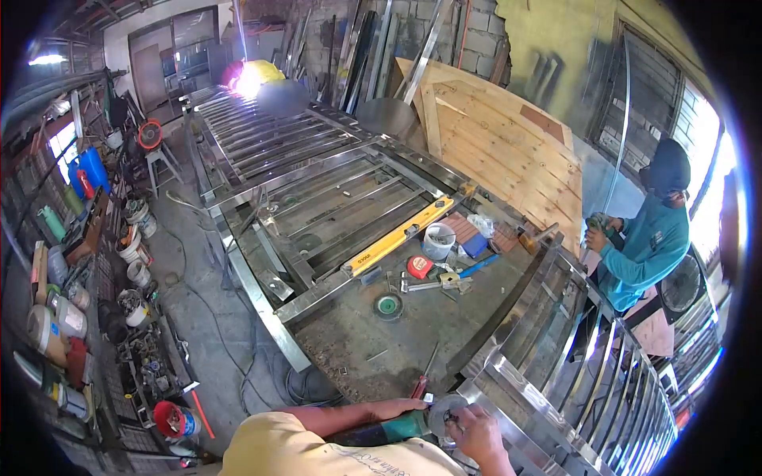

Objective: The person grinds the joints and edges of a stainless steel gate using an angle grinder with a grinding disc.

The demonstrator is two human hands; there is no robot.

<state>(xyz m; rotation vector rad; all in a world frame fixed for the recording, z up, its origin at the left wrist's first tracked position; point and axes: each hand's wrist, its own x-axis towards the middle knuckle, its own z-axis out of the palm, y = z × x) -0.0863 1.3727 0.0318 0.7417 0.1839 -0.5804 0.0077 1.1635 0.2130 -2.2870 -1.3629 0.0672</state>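
An angle grinder [394, 429] with a teal body lies close against my shirt at the bottom of the view. My left hand [402, 408] is closed over the grinder near its head. The fingers of my right hand [476, 430] are bent onto the middle of the grinder's grey disc [441, 414], gripping it there. Just beyond the disc, a red-handled tool [419, 386] rests on the metal worktable [341, 349]. A round disc with a green centre [388, 306] sits farther in on the tabletop.
A yellow spirit level [406, 235], a red tape measure [419, 266], a white tub [438, 240] and a hammer [540, 237] are on the table. Metal frames [278, 170] extend ahead and right. A co-worker [647, 238] stands right; bright welding light [249, 79] glows far off. Cables [226, 333] cross the floor.
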